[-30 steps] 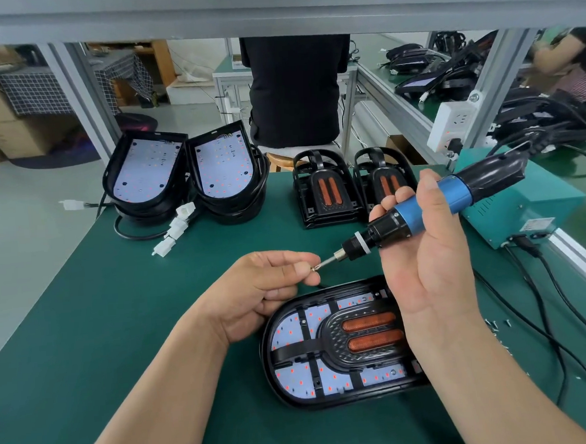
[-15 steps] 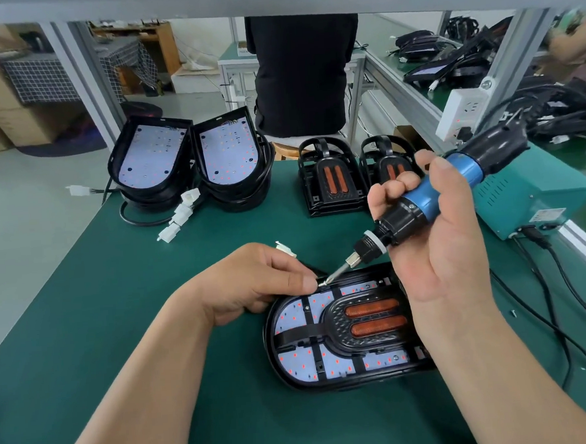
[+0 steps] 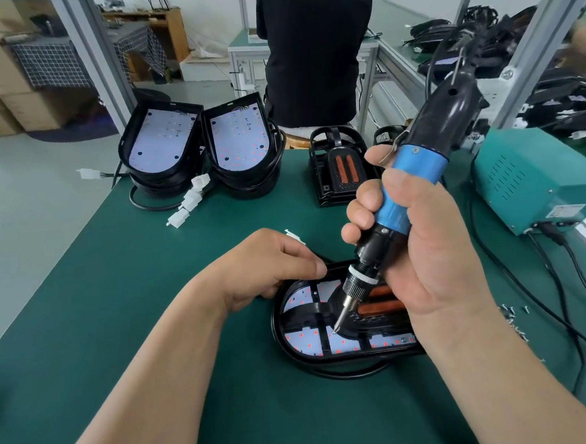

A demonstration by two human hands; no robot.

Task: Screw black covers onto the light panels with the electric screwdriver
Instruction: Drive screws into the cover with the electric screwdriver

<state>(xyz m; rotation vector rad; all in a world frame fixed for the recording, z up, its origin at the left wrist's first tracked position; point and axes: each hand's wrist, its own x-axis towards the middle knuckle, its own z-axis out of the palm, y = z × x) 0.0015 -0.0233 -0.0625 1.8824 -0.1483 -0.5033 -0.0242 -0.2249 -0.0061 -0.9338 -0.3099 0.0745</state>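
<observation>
So the right hand (image 3: 430, 247) is wrapping all its fingers around the blue barrel of the electric screwdriver (image 3: 415, 169), holding it tilted with the bit pointing down and to the left. The tip is touching the black cover (image 3: 304, 315) that's sitting on the light panel (image 3: 309, 341), which is lying flat on the green mat (image 3: 152, 299) near the front edge, right under both hands. The left hand (image 3: 263, 268) is resting against the far left rim of that panel with fingers curled in, thumb on top, but honestly I can't tell if it's actually gripping anything. Further back, two stacks of bare panels (image 3: 238, 139) are leaning up, a stack of spare covers (image 3: 345, 167) is sitting beside them, and a teal power box (image 3: 529, 180) is sitting off to the right.
</observation>
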